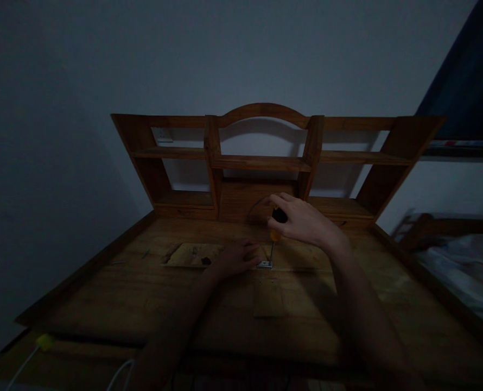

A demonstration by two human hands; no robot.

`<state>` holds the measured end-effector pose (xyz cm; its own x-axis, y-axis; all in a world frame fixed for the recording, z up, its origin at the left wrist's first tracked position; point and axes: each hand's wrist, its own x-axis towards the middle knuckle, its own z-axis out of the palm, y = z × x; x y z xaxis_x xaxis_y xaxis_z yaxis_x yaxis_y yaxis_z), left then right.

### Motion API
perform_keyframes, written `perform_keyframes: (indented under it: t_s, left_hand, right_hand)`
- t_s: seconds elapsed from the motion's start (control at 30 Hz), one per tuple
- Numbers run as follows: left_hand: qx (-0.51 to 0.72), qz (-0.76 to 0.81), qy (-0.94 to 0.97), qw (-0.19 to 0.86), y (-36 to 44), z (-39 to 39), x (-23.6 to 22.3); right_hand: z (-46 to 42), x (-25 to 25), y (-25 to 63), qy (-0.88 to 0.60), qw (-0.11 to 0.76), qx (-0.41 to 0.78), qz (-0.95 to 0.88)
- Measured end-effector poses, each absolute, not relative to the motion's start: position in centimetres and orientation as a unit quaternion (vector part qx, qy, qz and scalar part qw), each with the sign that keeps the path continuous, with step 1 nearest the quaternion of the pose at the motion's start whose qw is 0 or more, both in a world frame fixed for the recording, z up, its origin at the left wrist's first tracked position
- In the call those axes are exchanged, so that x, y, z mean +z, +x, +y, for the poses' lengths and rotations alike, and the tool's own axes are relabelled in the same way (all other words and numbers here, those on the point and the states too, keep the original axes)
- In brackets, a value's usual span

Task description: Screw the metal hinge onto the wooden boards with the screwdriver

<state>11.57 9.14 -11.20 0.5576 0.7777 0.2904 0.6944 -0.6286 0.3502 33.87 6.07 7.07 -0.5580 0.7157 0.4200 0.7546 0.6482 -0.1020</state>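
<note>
My right hand (302, 221) is closed around the black and orange handle of a screwdriver (274, 234), held upright. Its shaft points down onto a small metal hinge (265, 265) on a wooden board (192, 254) lying on the desk. My left hand (235, 258) rests on the board just left of the hinge, fingers curled and pressing down. A second, smaller wood piece (269, 300) lies in front of the hinge.
The wooden desk (115, 304) has a raised rim and a shelf hutch (261, 160) at the back against a pale wall. Loose screws (144, 253) lie at the left. A white cable with a yellow end (44, 342) runs at the front left. A bed (465, 271) is to the right.
</note>
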Motion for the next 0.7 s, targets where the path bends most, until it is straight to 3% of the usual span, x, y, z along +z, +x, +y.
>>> perform_keyframes:
  t_s: [0.7]
  left_hand:
    - [0.19,0.436,0.875,0.089,11.57,9.1,-10.83]
  right_hand:
    - [5.62,7.2,33.43,-0.424,0.227,-0.06,-0.875]
